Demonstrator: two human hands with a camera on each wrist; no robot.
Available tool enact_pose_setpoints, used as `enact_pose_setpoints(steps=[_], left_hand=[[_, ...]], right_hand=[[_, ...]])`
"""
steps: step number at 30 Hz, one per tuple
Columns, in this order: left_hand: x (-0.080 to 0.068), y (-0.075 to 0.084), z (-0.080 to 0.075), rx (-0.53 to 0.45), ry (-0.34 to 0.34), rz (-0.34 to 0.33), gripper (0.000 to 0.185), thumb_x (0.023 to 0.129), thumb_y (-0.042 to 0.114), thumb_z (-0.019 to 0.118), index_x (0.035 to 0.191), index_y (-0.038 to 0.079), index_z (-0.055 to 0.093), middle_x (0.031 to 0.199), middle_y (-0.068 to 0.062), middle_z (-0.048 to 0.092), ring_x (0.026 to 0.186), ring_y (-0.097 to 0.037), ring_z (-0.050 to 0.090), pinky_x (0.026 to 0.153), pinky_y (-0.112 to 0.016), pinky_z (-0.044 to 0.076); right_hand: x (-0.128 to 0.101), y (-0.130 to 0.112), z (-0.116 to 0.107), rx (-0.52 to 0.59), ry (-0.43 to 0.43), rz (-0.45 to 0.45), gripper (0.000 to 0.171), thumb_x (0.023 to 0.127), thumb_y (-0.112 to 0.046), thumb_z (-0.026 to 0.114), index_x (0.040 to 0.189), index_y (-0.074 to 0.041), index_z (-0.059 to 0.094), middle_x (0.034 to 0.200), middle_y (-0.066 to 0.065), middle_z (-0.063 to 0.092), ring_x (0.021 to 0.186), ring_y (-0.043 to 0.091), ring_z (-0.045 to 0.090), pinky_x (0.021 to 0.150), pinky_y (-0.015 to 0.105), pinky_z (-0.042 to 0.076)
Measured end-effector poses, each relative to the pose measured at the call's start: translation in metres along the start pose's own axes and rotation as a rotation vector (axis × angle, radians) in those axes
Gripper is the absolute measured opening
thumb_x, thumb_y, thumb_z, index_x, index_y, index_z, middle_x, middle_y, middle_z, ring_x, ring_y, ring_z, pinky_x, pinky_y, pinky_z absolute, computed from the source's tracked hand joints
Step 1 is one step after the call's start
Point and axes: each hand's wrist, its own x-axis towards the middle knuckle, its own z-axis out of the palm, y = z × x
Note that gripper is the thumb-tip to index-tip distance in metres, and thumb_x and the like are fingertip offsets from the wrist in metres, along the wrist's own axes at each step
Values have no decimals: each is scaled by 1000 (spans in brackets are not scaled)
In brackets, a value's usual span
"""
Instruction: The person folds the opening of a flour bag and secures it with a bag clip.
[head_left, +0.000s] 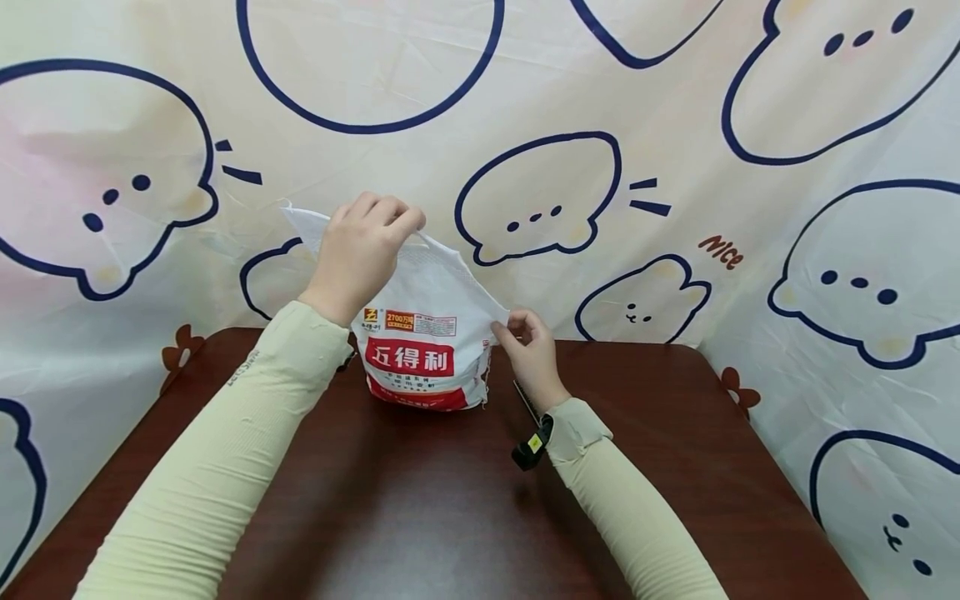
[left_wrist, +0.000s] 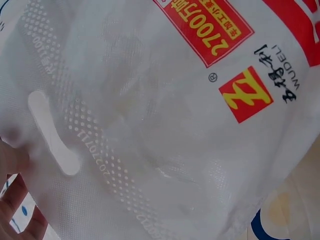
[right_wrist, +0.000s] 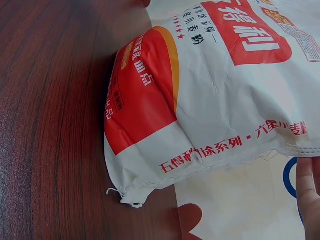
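Note:
A white and red flour bag (head_left: pixel 414 287) stands upright on the table, its flattened top pulled up into a slanting edge. My left hand (head_left: pixel 362 254) grips that top edge from above; in the left wrist view its fingers (left_wrist: pixel 15 202) hold the border beside the slot-shaped handle hole. At the bag's right upper corner, my right hand (head_left: pixel 534 354) pinches the edge between thumb and fingers. In the right wrist view, the stitched side and frayed bottom corner of the flour bag (right_wrist: pixel 220 105) show, with part of the right hand (right_wrist: pixel 307 195) at the frame's edge.
The dark brown wooden table (head_left: pixel 420 508) extends to a backdrop (head_left: pixel 540 75) of cartoon outlines, which hangs behind and on both sides. A black wrist strap device (head_left: pixel 532 446) sits at the right wrist.

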Motion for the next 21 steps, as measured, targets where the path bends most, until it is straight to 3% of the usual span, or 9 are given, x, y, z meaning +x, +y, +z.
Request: enact_pose_setpoints(steps=[4, 10, 14, 21], left_hand=[[-1, -1, 1, -7, 17, -2, 26, 96, -10, 56, 110, 9, 69, 110, -15, 71, 106, -37, 62, 84, -54, 54], [-3, -1, 0, -19, 40, -11, 27, 95, -12, 55, 107, 8, 69, 109, -14, 71, 106, -37, 62, 83, -55, 54], [-4, -1, 0, -28, 45, -15, 28, 95, -12, 55, 106, 8, 70, 109, -14, 72, 106, -36, 63, 82, -55, 54], [-5, 0, 1, -35, 38, -15, 27, 95, -12, 56, 106, 7, 70, 110, -14, 72, 107, -36, 63, 84, -55, 54]], right_hand=[[-1, -5, -2, 44, -35, 1, 15, 97, -2, 65, 105, 10, 59, 94, 0, 61, 84, 10, 58, 76, 21, 52], [0, 2, -4, 82, -64, 29, 18, 103, -12, 59, 110, 4, 60, 102, 2, 59, 92, 14, 58, 83, 25, 54], [0, 3, -5, 125, -89, 5, 24, 107, -14, 52, 112, 8, 58, 106, 6, 60, 96, 15, 62, 88, 30, 55], [1, 5, -6, 156, -97, -2, 33, 109, -14, 44, 112, 15, 59, 103, 5, 65, 94, 12, 65, 88, 29, 55]])
